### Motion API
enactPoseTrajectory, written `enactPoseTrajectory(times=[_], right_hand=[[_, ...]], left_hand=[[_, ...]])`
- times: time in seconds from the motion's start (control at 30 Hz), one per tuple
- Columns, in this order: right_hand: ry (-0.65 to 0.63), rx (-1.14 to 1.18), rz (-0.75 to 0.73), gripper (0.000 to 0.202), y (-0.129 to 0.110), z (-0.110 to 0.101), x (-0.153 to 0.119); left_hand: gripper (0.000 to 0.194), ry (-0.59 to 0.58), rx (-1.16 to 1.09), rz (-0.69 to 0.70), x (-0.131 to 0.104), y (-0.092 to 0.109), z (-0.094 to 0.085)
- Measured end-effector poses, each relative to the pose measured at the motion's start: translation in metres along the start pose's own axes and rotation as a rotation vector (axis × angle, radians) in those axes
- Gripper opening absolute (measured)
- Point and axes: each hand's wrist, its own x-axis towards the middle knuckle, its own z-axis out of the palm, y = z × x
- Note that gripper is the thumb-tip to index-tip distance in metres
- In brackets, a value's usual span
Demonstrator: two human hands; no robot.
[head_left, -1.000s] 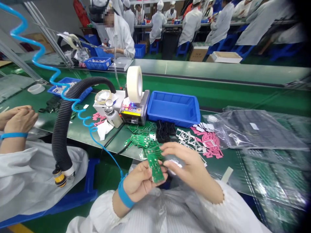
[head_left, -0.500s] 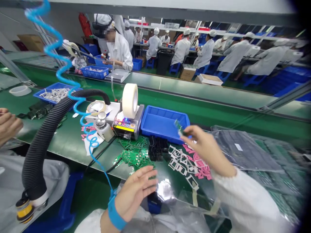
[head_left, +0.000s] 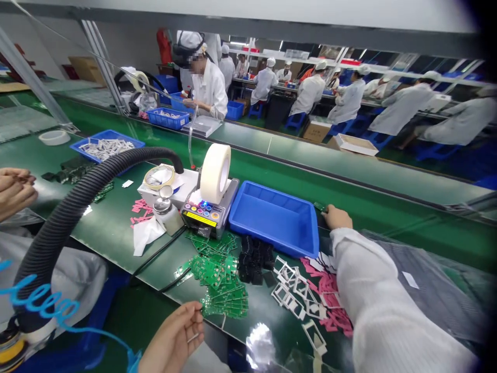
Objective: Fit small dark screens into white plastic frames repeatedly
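Observation:
My right hand (head_left: 337,217) reaches past the right end of the empty blue tray (head_left: 274,217). Its fingers are closed on a small green circuit board (head_left: 319,206), whose far part shows beyond the fingertips. At the bench's front edge, my left hand (head_left: 176,331) has its fingers curled, with thumb and forefinger pinched at the corner of a board in the pile of green circuit boards (head_left: 219,274). A blue wrist strap (head_left: 134,360) is on that wrist. Black parts (head_left: 252,259) lie between the pile and white frames (head_left: 298,290).
A tape dispenser (head_left: 209,212) with a large tape roll (head_left: 215,173) stands left of the tray. Beside it are a pump bottle (head_left: 167,215) and a black hose (head_left: 89,181). Pink pieces (head_left: 332,295) lie right. Another person's hands (head_left: 15,191) are at far left.
My right hand has carried the circuit board from over the tray's front corner to beyond its right end. My left hand has gone from spread fingers to a pinch. The view has shifted.

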Motion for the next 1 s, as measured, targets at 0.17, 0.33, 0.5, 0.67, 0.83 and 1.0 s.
enactPoseTrajectory(times=[0.17, 0.33, 0.5, 0.67, 0.83, 1.0], right_hand=[[0.056, 0.069, -0.117, 0.028, -0.014, -0.054, -0.046], [-0.194, 0.166, -0.458, 0.027, -0.018, -0.070, -0.166], [-0.263, 0.091, -0.399, 0.014, -0.037, -0.008, -0.237], [-0.184, 0.167, -0.342, 0.022, -0.042, 0.015, -0.234], [-0.072, 0.466, -0.330, 0.021, -0.030, -0.016, -0.246], [-0.286, 0.871, -0.401, 0.040, -0.040, -0.020, -0.314]], left_hand=[[0.017, -0.083, 0.007, -0.009, 0.002, -0.009, 0.013], [0.009, -0.186, 0.010, -0.023, -0.002, -0.022, 0.024], [0.006, -0.268, 0.046, -0.062, -0.013, -0.031, 0.031], [0.009, -0.260, 0.058, -0.086, -0.020, -0.031, 0.026], [0.010, -0.278, 0.024, -0.047, -0.023, -0.031, 0.020], [0.028, -0.436, 0.106, 0.053, -0.026, -0.034, 0.035]])
